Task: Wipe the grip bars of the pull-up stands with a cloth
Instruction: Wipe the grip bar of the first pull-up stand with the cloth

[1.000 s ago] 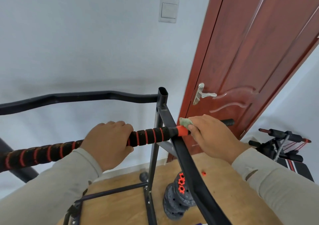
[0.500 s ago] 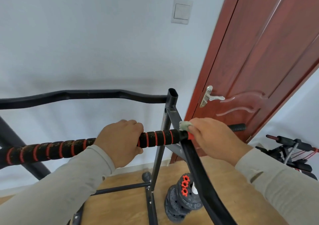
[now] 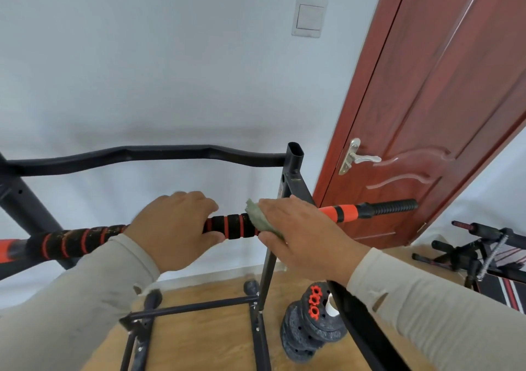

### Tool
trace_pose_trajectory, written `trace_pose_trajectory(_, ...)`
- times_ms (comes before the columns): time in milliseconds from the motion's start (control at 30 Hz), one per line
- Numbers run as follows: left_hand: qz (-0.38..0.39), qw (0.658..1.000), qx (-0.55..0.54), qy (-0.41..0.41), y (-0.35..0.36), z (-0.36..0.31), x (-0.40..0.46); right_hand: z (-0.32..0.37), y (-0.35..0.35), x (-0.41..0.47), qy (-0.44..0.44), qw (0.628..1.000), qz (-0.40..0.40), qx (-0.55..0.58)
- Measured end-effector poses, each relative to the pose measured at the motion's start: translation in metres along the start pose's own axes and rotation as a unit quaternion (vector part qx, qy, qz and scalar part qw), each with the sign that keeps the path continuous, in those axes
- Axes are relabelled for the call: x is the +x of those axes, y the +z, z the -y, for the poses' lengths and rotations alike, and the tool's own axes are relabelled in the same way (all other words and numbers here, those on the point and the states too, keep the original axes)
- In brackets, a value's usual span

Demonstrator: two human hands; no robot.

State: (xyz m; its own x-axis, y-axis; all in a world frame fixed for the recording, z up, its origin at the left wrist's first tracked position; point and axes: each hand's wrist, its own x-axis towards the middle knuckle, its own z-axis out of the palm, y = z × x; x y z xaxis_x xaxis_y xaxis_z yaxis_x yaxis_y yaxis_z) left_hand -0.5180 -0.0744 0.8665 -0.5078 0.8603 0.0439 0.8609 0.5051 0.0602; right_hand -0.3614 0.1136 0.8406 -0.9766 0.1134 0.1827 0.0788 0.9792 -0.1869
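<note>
A black foam grip bar with red rings [image 3: 230, 226] runs across the middle, ending on the right in an orange section and a threaded black tip [image 3: 390, 206]. My left hand [image 3: 176, 231] is closed around the bar left of centre. My right hand [image 3: 307, 236] presses a small grey-green cloth [image 3: 257, 218] around the bar just right of the left hand. A black curved pull-up bar [image 3: 148, 155] of the stand lies behind, joined to an upright post [image 3: 294, 159].
A red-brown door [image 3: 427, 100] with a silver handle [image 3: 355, 157] stands at the right. Stacked black weight plates with red collars [image 3: 310, 325] sit on the wooden floor by the stand's legs. Another exercise machine [image 3: 484, 254] is at the far right.
My right hand with the cloth has slid left along the bar, from the orange end onto the black foam, close to my left hand. The orange end and threaded tip now show.
</note>
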Motion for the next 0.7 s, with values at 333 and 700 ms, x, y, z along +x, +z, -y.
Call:
trace_pose_trajectory(333,0.002,1.000,0.025,-0.009,0.004,0.010,-0.004,-0.019,-0.037,-0.014,0.125,0.990,0.039,-0.060)
trace_pose_trajectory(700,-0.033,0.999,0.016,0.010,0.012,0.017,-0.004,0.082,0.015,0.043,0.044,0.996,-0.046,-0.069)
